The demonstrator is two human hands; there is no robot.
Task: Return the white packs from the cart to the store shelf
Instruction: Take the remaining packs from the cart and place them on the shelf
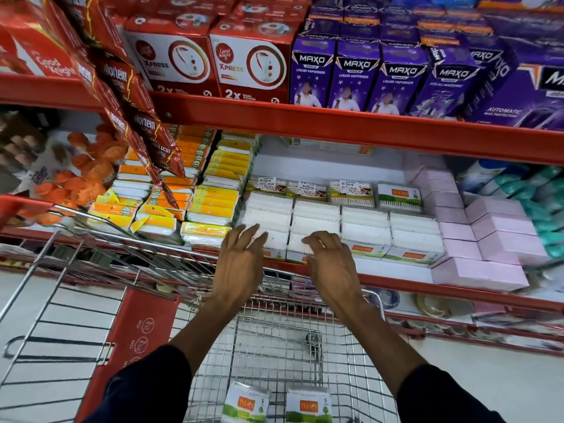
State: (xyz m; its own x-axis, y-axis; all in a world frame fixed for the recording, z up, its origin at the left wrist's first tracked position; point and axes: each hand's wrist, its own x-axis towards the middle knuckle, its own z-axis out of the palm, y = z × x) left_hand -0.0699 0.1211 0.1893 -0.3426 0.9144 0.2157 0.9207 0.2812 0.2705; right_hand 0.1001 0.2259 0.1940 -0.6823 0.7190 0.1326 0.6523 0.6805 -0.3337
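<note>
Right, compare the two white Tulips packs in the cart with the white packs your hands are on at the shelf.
The two white Tulips packs in the wire cart stand side by side and apart, orange labels facing up. The white shelf packs lie in tight stacked rows, with the left hand and right hand resting on the front ones. Both show the orange Tulips label.

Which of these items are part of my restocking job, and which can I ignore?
Job: two white Tulips packs in the cart; white packs on the shelf; left hand; right hand.

Ignore: Maxo boxes, Good Knight boxes, pink boxes, orange-yellow packs.
</note>
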